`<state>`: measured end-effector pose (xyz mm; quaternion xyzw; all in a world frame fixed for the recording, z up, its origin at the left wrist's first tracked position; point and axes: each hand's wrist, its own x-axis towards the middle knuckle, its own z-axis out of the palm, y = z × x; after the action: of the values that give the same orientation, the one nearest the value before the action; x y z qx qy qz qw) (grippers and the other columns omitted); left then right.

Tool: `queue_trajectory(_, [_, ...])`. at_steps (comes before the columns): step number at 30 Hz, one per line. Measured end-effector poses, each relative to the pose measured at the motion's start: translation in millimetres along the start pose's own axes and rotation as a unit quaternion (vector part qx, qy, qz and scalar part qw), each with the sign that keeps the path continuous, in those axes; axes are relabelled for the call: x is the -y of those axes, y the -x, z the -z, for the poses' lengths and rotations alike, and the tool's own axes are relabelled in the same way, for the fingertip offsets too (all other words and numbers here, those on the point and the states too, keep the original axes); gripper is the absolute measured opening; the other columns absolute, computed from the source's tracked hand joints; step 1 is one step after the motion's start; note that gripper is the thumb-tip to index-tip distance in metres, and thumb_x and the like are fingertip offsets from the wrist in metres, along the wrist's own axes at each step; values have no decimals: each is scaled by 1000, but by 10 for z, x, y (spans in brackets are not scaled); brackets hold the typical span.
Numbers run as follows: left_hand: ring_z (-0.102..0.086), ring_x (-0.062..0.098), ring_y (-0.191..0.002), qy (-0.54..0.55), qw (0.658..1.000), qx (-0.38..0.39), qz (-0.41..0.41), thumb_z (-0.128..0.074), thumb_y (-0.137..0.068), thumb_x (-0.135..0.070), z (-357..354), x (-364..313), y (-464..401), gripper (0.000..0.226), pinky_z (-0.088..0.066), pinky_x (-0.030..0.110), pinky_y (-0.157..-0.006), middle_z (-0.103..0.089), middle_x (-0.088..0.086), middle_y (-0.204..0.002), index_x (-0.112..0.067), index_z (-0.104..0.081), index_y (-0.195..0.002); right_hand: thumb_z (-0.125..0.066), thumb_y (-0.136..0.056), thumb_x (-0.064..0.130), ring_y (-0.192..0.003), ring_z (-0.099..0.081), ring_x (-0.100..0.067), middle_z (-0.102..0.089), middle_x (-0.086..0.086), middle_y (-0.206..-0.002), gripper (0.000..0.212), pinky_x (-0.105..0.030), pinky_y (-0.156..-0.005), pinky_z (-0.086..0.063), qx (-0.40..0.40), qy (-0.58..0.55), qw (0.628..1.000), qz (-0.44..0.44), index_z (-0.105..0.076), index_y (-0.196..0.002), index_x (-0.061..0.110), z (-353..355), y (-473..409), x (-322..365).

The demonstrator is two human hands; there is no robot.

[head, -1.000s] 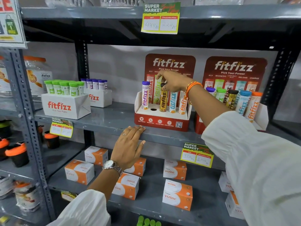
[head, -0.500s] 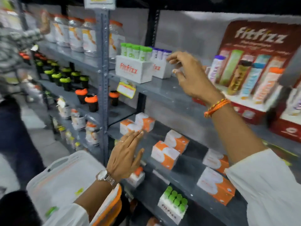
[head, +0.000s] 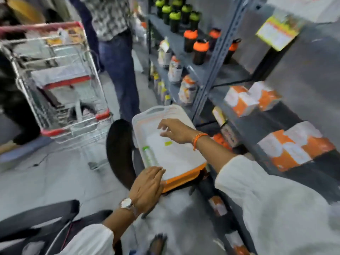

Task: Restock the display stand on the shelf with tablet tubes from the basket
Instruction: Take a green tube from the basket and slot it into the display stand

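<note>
Both hands at the basket, one tablet tube lying inside.

A green-capped tablet tube (head: 149, 155) lies along the left wall of the white basket (head: 184, 162), which has an orange rim and sits on a dark stool (head: 117, 151) in the aisle beside the grey shelf (head: 248, 124). The right hand (head: 173, 131) hangs over the basket's middle, fingers spread apart and empty, orange thread at the wrist. The left hand (head: 147, 186) lies flat on the near rim, fingers together, gripping nothing, a watch (head: 126, 203) on the wrist. Orange-and-white boxes (head: 246, 100) line the shelf; a shopping trolley (head: 60, 80) stands well off to the left. The view is blurred.
</note>
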<state>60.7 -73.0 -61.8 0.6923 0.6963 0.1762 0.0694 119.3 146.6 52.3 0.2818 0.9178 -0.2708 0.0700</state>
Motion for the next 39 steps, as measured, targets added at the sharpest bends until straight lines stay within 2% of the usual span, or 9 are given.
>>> queue_trajectory(3, [-60,32,-90,-6,999,45,4,-66,-86,-30,-93,131,101,23,-49,40,-83,-65,8,-96,-11,-65,-99,-59,-98,29,-113,-57,-35,-56,-21,-128,42,-37,-93,-43,66,-12,997,-22,-51,-133,7,-538,-311,-56])
queue_trajectory(6, [-57,26,-86,-18,995,101,19,-83,-68,-34,-169,233,115,35,-48,37,-80,-62,4,-91,-16,-61,-89,-60,-97,30,-118,-54,-37,-55,-23,-130,49,-41,-100,-43,85,-23,995,-40,-46,-138,7,-903,-509,-105])
queue_trajectory(12, [-55,23,-83,-15,994,111,8,-84,-64,-40,-304,374,100,41,-45,33,-78,-59,-2,-88,-22,-60,-92,-64,-92,26,-121,-49,-40,-52,-24,-130,51,-38,-100,-39,79,-37,995,-42,-48,-138,12,-1306,-723,-133])
queue_trajectory(17, [-58,19,-86,-38,995,97,7,-78,-71,-43,-284,341,71,31,-45,29,-81,-63,-5,-89,-23,-65,-92,-72,-83,21,-115,-55,-37,-61,-21,-123,41,-37,-98,-44,40,-70,996,-49,-61,-120,7,-1351,-744,-110])
queue_trajectory(20, [-61,21,-82,-53,993,103,2,-73,-74,-41,-188,277,17,24,-43,29,-77,-64,-3,-84,-22,-66,-87,-73,-78,12,-108,-61,-34,-66,-18,-116,32,-37,-89,-51,5,-120,991,-58,-64,-108,5,-1191,-644,-137])
queue_trajectory(27, [-68,26,-89,-73,961,257,67,-67,-64,-55,175,27,-268,43,-54,37,-79,-72,5,-87,-15,-70,-82,-69,-81,3,-101,-64,-36,-61,-17,-114,29,-36,-74,-52,-105,-159,981,-43,-63,-109,4,-80,-64,-297])
queue_trajectory(30, [-66,32,-104,-61,956,270,95,-64,-78,-29,307,-137,-516,26,-53,38,-85,-71,14,-104,-11,-70,-96,-69,-81,3,-94,-65,-28,-65,-17,-111,30,-39,-81,-55,-182,-140,973,-29,-65,-110,5,679,422,-333])
queue_trajectory(35, [-63,25,-108,-31,988,146,32,-62,-93,-24,631,-692,-1287,17,-50,37,-90,-71,3,-112,-20,-73,-105,-69,-81,9,-100,-64,-24,-65,-11,-116,41,-39,-89,-53,-333,-67,940,-13,-64,-121,11,2013,1556,-267])
queue_trajectory(39, [-62,27,-93,65,985,-96,-127,-58,-85,-10,1050,-1496,-1962,16,-40,29,-76,-68,3,-96,-15,-65,-98,-68,-78,14,-91,-64,-25,-68,-8,-108,37,-37,-83,-53,-439,16,898,-35,-65,-116,14,2860,2590,-82])
